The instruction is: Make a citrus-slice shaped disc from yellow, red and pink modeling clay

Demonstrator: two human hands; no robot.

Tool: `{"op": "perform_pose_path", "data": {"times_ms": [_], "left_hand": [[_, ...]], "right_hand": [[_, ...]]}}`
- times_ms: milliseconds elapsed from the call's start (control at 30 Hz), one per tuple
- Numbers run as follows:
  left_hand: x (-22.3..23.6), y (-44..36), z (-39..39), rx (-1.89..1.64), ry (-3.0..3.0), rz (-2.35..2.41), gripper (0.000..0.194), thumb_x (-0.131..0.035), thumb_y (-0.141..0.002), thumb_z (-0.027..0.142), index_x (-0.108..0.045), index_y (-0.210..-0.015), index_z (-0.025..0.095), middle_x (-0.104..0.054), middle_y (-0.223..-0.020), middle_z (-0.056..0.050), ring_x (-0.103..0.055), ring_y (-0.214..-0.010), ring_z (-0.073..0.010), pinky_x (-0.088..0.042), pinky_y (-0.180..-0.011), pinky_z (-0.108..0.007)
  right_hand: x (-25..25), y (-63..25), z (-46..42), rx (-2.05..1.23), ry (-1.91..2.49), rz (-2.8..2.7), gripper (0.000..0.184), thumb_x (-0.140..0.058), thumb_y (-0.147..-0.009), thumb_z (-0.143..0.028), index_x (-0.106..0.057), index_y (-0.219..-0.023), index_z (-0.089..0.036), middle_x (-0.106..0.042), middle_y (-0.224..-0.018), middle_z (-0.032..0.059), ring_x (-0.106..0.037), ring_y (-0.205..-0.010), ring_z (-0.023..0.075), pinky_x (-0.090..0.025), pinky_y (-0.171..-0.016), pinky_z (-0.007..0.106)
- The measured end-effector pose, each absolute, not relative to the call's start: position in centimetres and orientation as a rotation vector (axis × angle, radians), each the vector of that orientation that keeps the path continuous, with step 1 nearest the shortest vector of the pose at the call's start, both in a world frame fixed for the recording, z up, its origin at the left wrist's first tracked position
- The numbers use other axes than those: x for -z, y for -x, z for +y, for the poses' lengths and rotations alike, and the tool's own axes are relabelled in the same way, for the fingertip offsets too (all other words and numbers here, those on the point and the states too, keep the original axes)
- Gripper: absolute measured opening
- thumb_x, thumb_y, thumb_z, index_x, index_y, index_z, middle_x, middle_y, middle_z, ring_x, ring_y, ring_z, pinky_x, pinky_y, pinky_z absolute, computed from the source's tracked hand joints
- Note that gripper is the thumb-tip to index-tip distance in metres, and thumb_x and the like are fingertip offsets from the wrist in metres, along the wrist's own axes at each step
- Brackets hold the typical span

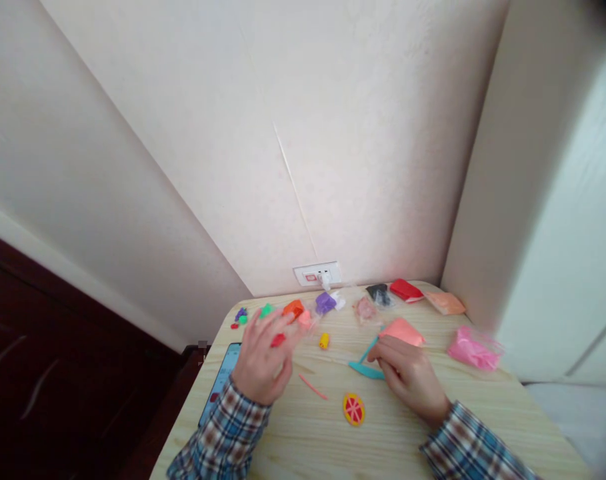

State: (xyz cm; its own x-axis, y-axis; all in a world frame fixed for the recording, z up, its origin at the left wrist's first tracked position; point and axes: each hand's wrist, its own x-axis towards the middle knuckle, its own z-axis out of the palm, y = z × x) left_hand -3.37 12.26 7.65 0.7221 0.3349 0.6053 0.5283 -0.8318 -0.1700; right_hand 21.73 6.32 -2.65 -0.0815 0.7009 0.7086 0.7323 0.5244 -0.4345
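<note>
Plaid sleeves (233, 427) come in from the near edge, one on each side of the round disc (353, 409), a yellow piece with a red, pink-striped face. It lies flat on the table (307, 447), its slightly longer axis running away from me.

My right hand (407, 377) is beyond the disc and to its right, fingers curled inward at a thin turquoise stick (367, 350) and a flat turquoise blade (367, 371). I cannot tell whether that grip is clamped on either. The stick slants away to the right; the blade points left, its long axis mostly crosswise, beyond the disc.

My left hand (265, 360) is palm down, beyond and left of the disc, its grip apart, fingers spread. Between it and the disc lies a thin pink strip (313, 387), slanting from far left to near right, its near end toward the disc.

Farther beyond the disc are a small yellow lump (324, 341), a purple packet (325, 303) and, to the right, a salmon packet (403, 330). The phone (223, 377) lies well left of it.
</note>
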Motion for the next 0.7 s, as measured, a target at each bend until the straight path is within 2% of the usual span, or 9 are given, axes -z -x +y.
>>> {"op": "perform_pose_path", "data": {"times_ms": [67, 133, 200, 233, 367, 500, 600, 700], "left_hand": [[-7.1, 2.9, 12.7, 1.024, 2.474, -0.950, 0.048, -0.049, -0.078, 0.015, -0.046, -0.125, 0.019, -0.044, -0.131, -0.014, -0.033, -0.128, -0.0315, -0.032, -0.102, -0.055], [-6.2, 2.3, 12.9, 0.905, 2.572, -0.924, 0.056, -0.049, -0.077, 0.019, -0.039, -0.132, 0.018, -0.036, -0.138, -0.014, -0.027, -0.131, -0.0335, -0.028, -0.104, -0.056], [-4.9, 1.7, 13.0, 0.637, 2.655, -0.684, 0.059, -0.047, -0.075, 0.012, -0.041, -0.131, 0.031, -0.036, -0.140, -0.006, -0.031, -0.130, -0.0302, -0.016, -0.107, -0.061], [-4.3, 1.6, 13.1, 0.638, 2.638, -0.723, 0.060, -0.047, -0.075, 0.012, -0.041, -0.131, 0.033, -0.035, -0.140, -0.006, -0.030, -0.130, -0.0302, -0.016, -0.107, -0.060], [-2.2, 2.3, 13.5, 0.736, 2.586, -1.061, 0.061, -0.049, -0.077, 0.019, -0.035, -0.136, 0.019, -0.030, -0.142, -0.014, -0.023, -0.133, -0.0331, -0.026, -0.104, -0.053], [-1.4, 4.1, 13.7, 0.514, 2.681, -1.027, 0.062, -0.049, -0.075, 0.016, -0.038, -0.135, 0.027, -0.035, -0.141, -0.009, -0.026, -0.131, -0.0311, -0.020, -0.104, -0.056], [-1.4, 5.4, 13.5, 0.534, 2.648, -1.214, 0.057, -0.051, -0.077, 0.021, -0.041, -0.133, 0.023, -0.034, -0.142, -0.012, -0.026, -0.131, -0.0327, -0.024, -0.101, -0.056], [-1.8, 6.3, 13.0, 0.550, 2.659, -1.227, 0.052, -0.049, -0.080, 0.023, -0.042, -0.132, 0.023, -0.035, -0.142, -0.011, -0.026, -0.132, -0.0309, -0.023, -0.102, -0.053]], "right_hand": [[2.6, -21.6, 6.2, 0.046, 1.183, -1.807, 0.025, -0.037, -0.079, -0.003, -0.055, -0.071, -0.019, -0.057, -0.061, 0.0000, -0.054, -0.058, 0.0112, -0.041, -0.055, 0.022], [2.5, -21.6, 6.1, 0.049, 1.182, -1.810, 0.024, -0.037, -0.080, -0.003, -0.054, -0.072, -0.018, -0.057, -0.061, 0.0000, -0.053, -0.059, 0.0113, -0.040, -0.055, 0.022], [2.4, -21.4, 6.0, 0.048, 1.195, -1.805, 0.023, -0.038, -0.081, -0.004, -0.055, -0.075, -0.018, -0.057, -0.063, 0.0004, -0.053, -0.060, 0.0117, -0.041, -0.056, 0.022], [2.3, -21.4, 5.9, 0.044, 1.210, -1.795, 0.022, -0.039, -0.082, -0.005, -0.055, -0.077, -0.018, -0.057, -0.065, 0.0008, -0.054, -0.062, 0.0121, -0.041, -0.057, 0.023], [2.0, -21.1, 5.8, 0.001, 1.232, -1.789, 0.020, -0.041, -0.084, -0.007, -0.057, -0.079, -0.018, -0.058, -0.069, 0.0018, -0.054, -0.067, 0.0134, -0.042, -0.060, 0.025], [2.1, -20.7, 6.0, -0.051, 1.226, -1.829, 0.020, -0.041, -0.083, -0.008, -0.059, -0.081, -0.019, -0.060, -0.070, 0.0016, -0.055, -0.067, 0.0135, -0.043, -0.060, 0.025], [2.3, -20.8, 6.1, 0.009, 1.234, -1.786, 0.021, -0.043, -0.081, -0.008, -0.060, -0.085, -0.020, -0.061, -0.073, 0.0014, -0.056, -0.070, 0.0146, -0.044, -0.063, 0.027], [2.3, -21.4, 6.4, 0.085, 1.277, -1.683, 0.024, -0.044, -0.079, -0.008, -0.060, -0.091, -0.022, -0.061, -0.076, 0.0012, -0.056, -0.073, 0.0164, -0.044, -0.067, 0.030]]}}
